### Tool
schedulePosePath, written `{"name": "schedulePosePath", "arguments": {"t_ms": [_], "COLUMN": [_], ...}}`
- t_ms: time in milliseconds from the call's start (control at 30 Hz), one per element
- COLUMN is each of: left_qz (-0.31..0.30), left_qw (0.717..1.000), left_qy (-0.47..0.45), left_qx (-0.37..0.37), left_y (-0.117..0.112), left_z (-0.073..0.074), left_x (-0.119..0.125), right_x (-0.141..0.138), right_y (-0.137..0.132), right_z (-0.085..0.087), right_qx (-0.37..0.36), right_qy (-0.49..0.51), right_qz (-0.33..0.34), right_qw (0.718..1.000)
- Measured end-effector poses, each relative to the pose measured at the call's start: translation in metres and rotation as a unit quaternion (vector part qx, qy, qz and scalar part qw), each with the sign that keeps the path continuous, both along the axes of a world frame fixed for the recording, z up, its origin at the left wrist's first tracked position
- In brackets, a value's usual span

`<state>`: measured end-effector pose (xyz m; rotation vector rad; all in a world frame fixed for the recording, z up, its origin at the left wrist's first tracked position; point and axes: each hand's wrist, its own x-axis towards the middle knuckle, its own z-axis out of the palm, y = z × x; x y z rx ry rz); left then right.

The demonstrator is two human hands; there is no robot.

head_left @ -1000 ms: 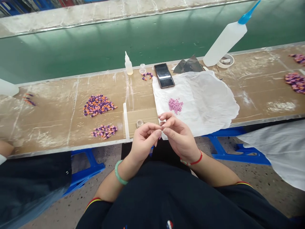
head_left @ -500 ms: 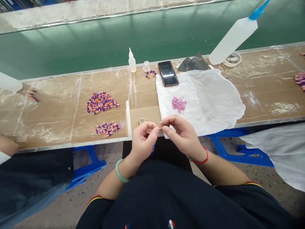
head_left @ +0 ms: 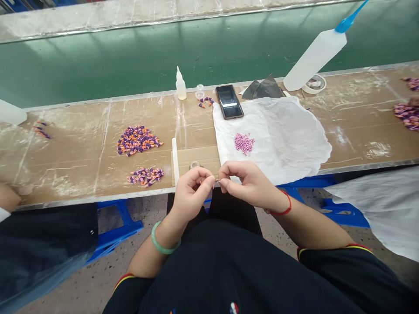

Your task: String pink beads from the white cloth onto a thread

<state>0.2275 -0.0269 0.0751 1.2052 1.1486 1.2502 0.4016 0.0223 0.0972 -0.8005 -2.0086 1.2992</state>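
Over the table's front edge, my left hand (head_left: 191, 194) is closed in a pinch, and a bit of something small and pinkish shows at its fingertips. My right hand (head_left: 250, 185) is closed too, thumb and index finger pressed together right beside the left fingertips. What lies between the right fingers is too small to make out. Beyond my right hand, a heap of tiny pink beads (head_left: 244, 144) lies on a white cloth (head_left: 281, 135). Two piles of purple, orange and pink pieces, the larger pile (head_left: 137, 140) and the smaller pile (head_left: 146, 176), lie to the left.
A white strip (head_left: 175, 161) lies left of a cardboard piece (head_left: 196, 155). Behind stand a small dropper bottle (head_left: 180, 85), a phone (head_left: 229, 102) and a large tilted bottle (head_left: 316, 59) near a tape roll (head_left: 314, 83). Another person's arm (head_left: 8, 198) is at far left.
My hands have shifted slightly and stay together at the fingertips; the right thumb and index finger have closed into a tighter pinch. The view has moved a little.
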Motion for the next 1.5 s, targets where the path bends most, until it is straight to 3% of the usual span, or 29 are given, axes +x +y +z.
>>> {"name": "schedulePosePath", "arguments": {"t_ms": [133,267,400,500,800,967,1167,1267,1400,1500], "left_qz": [0.028,0.061,0.099,0.127,0.065,0.047,0.044,0.048,0.051,0.041], "left_qw": [0.998,0.994,0.986,0.983,0.982,0.983,0.983,0.98,0.974,0.972], "left_qy": [-0.058,-0.064,-0.067,-0.053,-0.068,-0.078,-0.08,-0.112,-0.179,-0.211], "left_qx": [-0.013,-0.064,-0.117,-0.122,-0.162,-0.161,-0.162,-0.157,-0.127,-0.094], "left_y": [-0.005,-0.013,-0.021,-0.024,-0.023,-0.023,-0.021,-0.02,-0.018,-0.018], "left_z": [-0.012,-0.026,-0.035,-0.039,-0.035,-0.034,-0.034,-0.034,-0.026,-0.016], "left_x": [-0.017,-0.039,-0.052,-0.056,-0.06,-0.061,-0.059,-0.057,-0.052,-0.046], "right_x": [-0.003,-0.01,-0.021,-0.031,-0.055,-0.06,-0.06,-0.055,-0.049,-0.046], "right_y": [0.005,0.02,0.042,0.053,0.063,0.063,0.065,0.064,0.049,0.033], "right_z": [-0.003,-0.018,-0.037,-0.043,-0.024,-0.019,-0.021,-0.016,-0.002,0.009], "right_qx": [-0.021,0.078,0.206,0.261,0.312,0.316,0.31,0.277,0.077,-0.054], "right_qy": [0.002,-0.065,-0.208,-0.287,-0.437,-0.467,-0.453,-0.395,-0.209,-0.112], "right_qz": [0.02,0.018,0.037,0.063,0.136,0.15,0.151,0.12,0.109,0.113], "right_qw": [1.0,0.995,0.955,0.92,0.832,0.812,0.823,0.868,0.969,0.986]}}
